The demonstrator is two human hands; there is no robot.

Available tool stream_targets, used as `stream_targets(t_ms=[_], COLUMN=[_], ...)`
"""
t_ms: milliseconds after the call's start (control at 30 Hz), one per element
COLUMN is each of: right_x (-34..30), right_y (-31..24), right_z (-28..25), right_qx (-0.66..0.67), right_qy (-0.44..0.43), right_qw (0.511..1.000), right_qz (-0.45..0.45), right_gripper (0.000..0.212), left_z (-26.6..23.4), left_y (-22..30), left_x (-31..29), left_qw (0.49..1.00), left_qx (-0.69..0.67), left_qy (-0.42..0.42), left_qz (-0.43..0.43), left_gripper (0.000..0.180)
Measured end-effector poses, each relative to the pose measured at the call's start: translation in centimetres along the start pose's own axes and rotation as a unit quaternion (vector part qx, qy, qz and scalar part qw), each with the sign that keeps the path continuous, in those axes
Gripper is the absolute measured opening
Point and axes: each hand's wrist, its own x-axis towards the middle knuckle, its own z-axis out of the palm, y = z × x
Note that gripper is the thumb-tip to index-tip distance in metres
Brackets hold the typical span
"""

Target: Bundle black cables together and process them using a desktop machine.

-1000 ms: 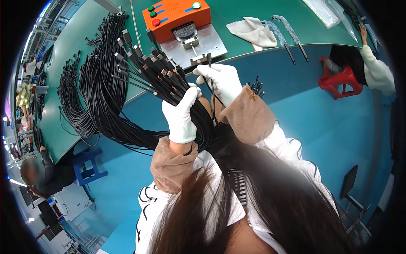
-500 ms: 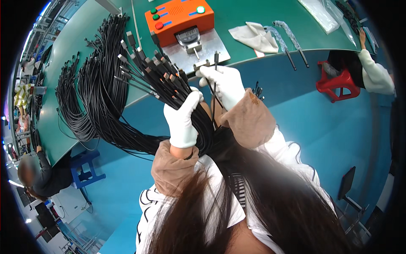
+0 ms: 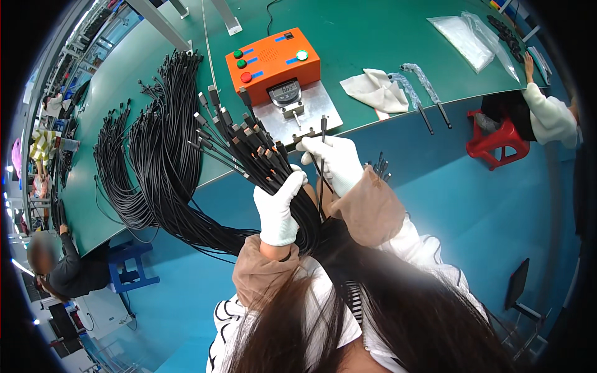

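Note:
My white-gloved left hand [image 3: 278,208] is closed around a thick bundle of black cables [image 3: 249,163], whose metal-tipped plugs fan out above the fist. To its right, my gloved right hand [image 3: 336,163] pinches with its fingertips at the near edge of a metal plate [image 3: 323,102]. A single black cable [image 3: 324,126] stands up past the right hand's fingers, its plug end pointing away from me. What exactly the fingertips press on is hidden. Just beyond them, a small digital gauge [image 3: 285,93] with a plunger sits on the plate, in front of an orange box [image 3: 273,62] with buttons.
More black cable bundles [image 3: 161,143] lie over the green table [image 3: 373,37] at left. A cloth [image 3: 373,90], two plastic-wrapped rods [image 3: 423,96] and clear bags [image 3: 466,43] are at right. A red stool [image 3: 497,143] and blue stool [image 3: 130,267] stand near other people.
The view has shifted, so the table and both hands sit lower in the picture. The gauge's display differs. Both hands keep their grips, close to the plate.

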Motion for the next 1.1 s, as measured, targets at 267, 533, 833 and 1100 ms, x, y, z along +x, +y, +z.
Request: stream_targets(t_ms=[267, 533, 833, 1100], right_x=[-0.1, -0.3, -0.5, -0.1], right_y=[-0.4, 2.0, 4.0, 3.4], right_z=[0.0, -0.6, 0.1, 1.2], right_qx=[-0.03, -0.055, 0.002, 0.034], right_qy=[0.01, 0.036, -0.055, -0.042], right_qw=[0.999, 0.994, 0.998, 0.999], right_qz=[-0.006, -0.086, -0.035, -0.004], right_gripper=[0.025, 0.04, 0.039, 0.043], left_z=[-0.3, -0.6, -0.1, -1.4], left_y=[0.2, -0.2, 0.2, -0.4], left_x=[0.0, 0.3, -0.6, -0.3], left_qw=[1.0, 1.0, 0.998, 0.999], left_qx=[0.016, 0.022, -0.044, -0.017], left_qy=[0.002, -0.002, 0.04, 0.023], left_qz=[-0.004, 0.003, 0.021, 0.026], left_gripper=[0.019, 0.018, 0.014, 0.019])
